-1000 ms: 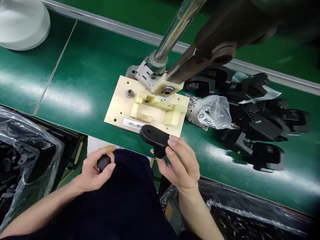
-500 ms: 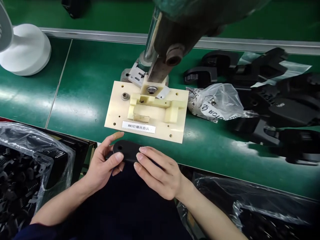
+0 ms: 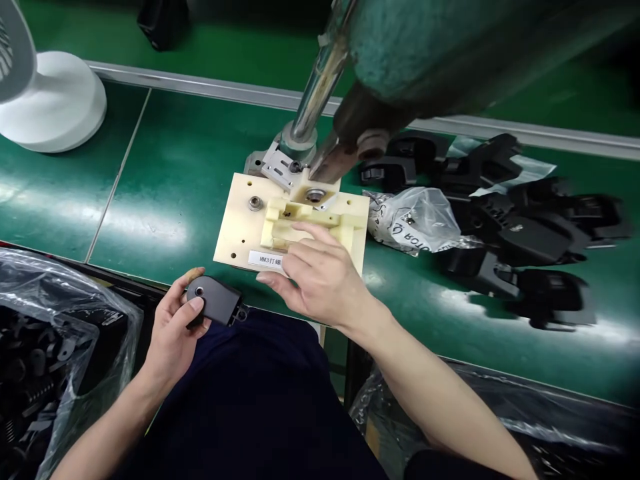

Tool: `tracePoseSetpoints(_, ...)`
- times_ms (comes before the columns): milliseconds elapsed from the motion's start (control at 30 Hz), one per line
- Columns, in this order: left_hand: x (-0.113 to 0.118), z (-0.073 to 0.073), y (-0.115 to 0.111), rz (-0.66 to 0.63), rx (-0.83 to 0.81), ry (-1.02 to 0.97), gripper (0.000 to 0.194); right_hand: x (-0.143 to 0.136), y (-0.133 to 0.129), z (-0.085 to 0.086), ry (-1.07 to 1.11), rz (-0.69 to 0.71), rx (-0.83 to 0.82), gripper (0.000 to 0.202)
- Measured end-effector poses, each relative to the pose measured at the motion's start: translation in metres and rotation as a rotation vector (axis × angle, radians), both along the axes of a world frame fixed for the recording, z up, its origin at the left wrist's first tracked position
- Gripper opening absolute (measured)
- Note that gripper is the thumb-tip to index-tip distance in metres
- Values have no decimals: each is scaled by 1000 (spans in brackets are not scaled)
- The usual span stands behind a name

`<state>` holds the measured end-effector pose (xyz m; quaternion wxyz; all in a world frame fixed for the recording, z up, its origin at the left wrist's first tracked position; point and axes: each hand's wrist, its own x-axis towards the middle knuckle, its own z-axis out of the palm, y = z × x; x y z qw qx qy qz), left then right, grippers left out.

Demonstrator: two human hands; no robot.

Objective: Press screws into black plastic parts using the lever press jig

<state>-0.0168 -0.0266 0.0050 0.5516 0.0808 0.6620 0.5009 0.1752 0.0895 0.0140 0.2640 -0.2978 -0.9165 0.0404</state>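
Risk of the black part (image 3: pixel 213 301) slipping off toward the lap: held only at one end, the rest jutting free past the table (image 3: pixel 165 180) edge. Risk too of a pinch under the press (image 3: pixel 350 133) above the jig (image 3: pixel 240 227). Left hand (image 3: pixel 175 327) grip clamped on the part, thumb on top. Right hand (image 3: pixel 320 277) spread flat, fingers apart, resting on the jig, holding nothing.

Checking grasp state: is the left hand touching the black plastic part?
Touching. Head view: left hand pinches the black plastic part, thumb on top.
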Motion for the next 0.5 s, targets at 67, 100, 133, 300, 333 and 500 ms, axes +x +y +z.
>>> tracePoseSetpoints(67,-1,-1,-1,6,-2,-16,52,-5,4,0,-78,28,-8,57)
tracePoseSetpoints(100,-1,-2,-2,12,-3,-22,52,-7,5,0,-112,35,-7,57)
tracePoseSetpoints(133,-2,-3,-2,19,-5,-26,52,-9,6,1,-141,40,-6,57)
tracePoseSetpoints(300,-6,-7,-5,54,-37,-51,51,-13,7,13,-296,64,-87,61)
tracePoseSetpoints(333,-7,-7,-6,53,-42,-57,51,-12,7,16,-344,64,-129,62)
tracePoseSetpoints(500,-8,-10,-5,42,-42,-75,50,-5,7,15,-341,57,-151,61)
